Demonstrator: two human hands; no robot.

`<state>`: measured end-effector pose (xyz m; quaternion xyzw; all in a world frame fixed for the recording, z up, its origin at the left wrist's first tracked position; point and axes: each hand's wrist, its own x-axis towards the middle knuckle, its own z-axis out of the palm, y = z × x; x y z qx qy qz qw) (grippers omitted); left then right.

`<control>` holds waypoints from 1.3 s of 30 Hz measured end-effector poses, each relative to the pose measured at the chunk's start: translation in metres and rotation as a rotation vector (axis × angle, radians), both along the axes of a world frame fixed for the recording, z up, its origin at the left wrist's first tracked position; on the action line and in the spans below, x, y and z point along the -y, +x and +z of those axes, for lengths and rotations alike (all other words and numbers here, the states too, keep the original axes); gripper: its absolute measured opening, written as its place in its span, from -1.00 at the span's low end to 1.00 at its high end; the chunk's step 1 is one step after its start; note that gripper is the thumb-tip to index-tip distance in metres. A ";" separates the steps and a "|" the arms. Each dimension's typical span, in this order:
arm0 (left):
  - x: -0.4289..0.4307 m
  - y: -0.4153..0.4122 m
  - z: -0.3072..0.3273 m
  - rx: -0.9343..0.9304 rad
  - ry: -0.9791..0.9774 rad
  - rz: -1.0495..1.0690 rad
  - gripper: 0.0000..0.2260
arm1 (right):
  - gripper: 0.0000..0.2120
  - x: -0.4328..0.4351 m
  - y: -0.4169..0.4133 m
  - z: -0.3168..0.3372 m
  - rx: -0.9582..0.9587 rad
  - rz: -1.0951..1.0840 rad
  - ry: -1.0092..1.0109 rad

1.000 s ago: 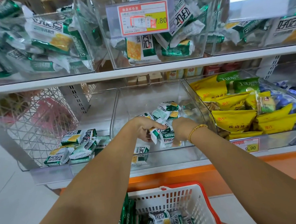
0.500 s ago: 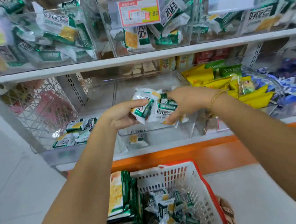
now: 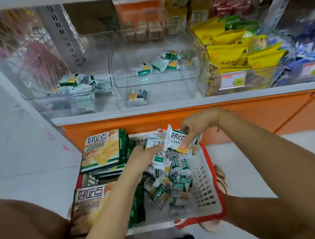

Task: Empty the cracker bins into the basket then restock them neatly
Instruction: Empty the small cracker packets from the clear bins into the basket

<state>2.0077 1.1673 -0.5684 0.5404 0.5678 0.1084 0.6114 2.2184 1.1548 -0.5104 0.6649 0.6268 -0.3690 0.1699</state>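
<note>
Head camera: over a red-rimmed white basket (image 3: 208,182) on the floor, a person's left hand (image 3: 143,158) and right hand (image 3: 198,126) both grip a bunch of small green-and-white cracker packets (image 3: 178,138), fingers curled around the wrappers. Loose packets fill the basket's right side, beside 2 stacks of large cracker bags (image 3: 102,150). On the shelf above, the middle clear bin (image 3: 187,86) holds a few packets, the left bin (image 3: 106,96) a small cluster. Yellow snack packs (image 3: 225,53) fill the neighbouring bin.

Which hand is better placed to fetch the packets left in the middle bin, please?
Right, likely: the right hand sits nearest the middle bin; the left hand is lower over the basket.
</note>
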 end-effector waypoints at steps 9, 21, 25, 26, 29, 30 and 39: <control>0.037 0.007 -0.127 -0.328 -0.093 -0.181 -0.75 | -0.19 0.018 -0.037 -0.129 0.112 0.103 -0.204; 0.040 0.007 -0.191 -0.622 -0.100 -0.430 -0.62 | -0.69 0.058 -0.064 -0.206 0.154 0.193 -0.231; 0.035 0.008 -0.191 -0.594 -0.025 -0.534 -0.56 | -0.66 0.059 -0.057 -0.209 0.123 0.213 -0.281; 0.032 0.009 -0.186 -0.564 -0.007 -0.547 -0.55 | -0.61 0.061 -0.056 -0.208 0.108 0.200 -0.311; 0.015 0.012 -0.153 -0.496 0.121 -0.494 -0.82 | -0.66 0.054 -0.050 -0.193 0.058 0.123 -0.303; 0.008 0.013 -0.140 -0.477 0.170 -0.467 -0.70 | -0.66 0.048 -0.046 -0.181 0.024 0.064 -0.263; -0.038 0.024 0.067 0.151 0.624 -0.059 -0.68 | -0.69 0.008 -0.009 0.048 -0.287 -0.176 0.589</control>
